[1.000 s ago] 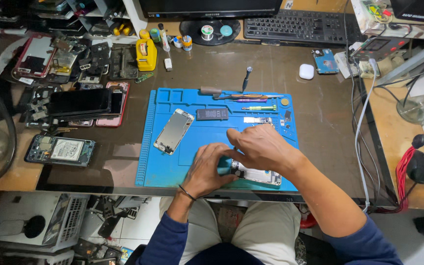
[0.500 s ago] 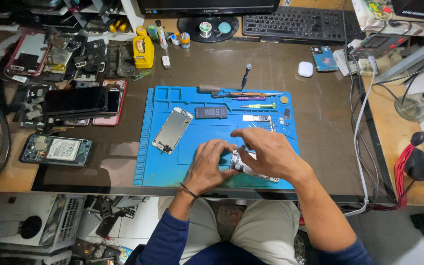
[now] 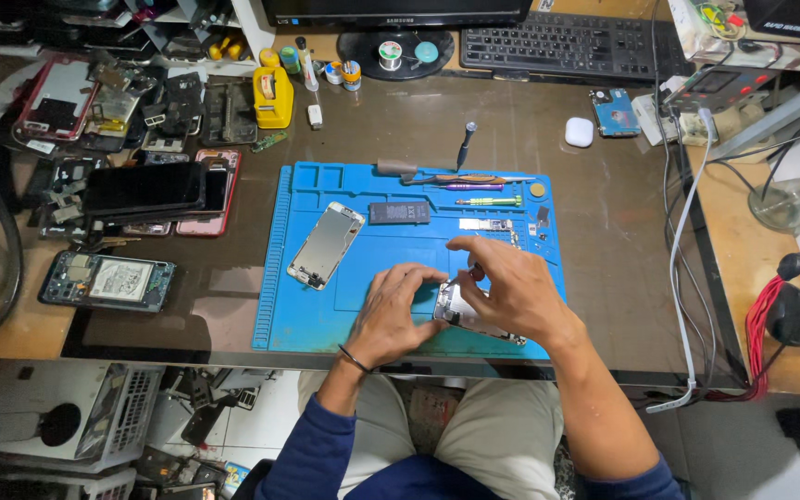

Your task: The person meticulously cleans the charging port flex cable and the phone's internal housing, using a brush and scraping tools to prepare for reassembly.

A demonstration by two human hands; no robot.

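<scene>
An opened phone body (image 3: 456,313) lies near the front edge of a blue work mat (image 3: 326,315). My left hand (image 3: 391,315) rests on the mat and steadies the phone's left end with its fingertips. My right hand (image 3: 511,292) lies over the phone and pinches a small thin tool, its tip pointing down into the phone. A detached phone screen (image 3: 326,245) lies face down to the left on the mat. A black battery (image 3: 398,213) lies above the middle of the mat.
Screwdrivers and tweezers (image 3: 474,185) lie along the mat's top edge. Several dismantled phones (image 3: 131,185) are piled at the left. A yellow bottle (image 3: 273,97), keyboard (image 3: 557,42), white earbud case (image 3: 579,131) and cables (image 3: 687,231) stand further back and right.
My right hand has lifted slightly off the phone, with the fingers now pinched together over its upper edge. My left hand has stayed on the phone's left end.
</scene>
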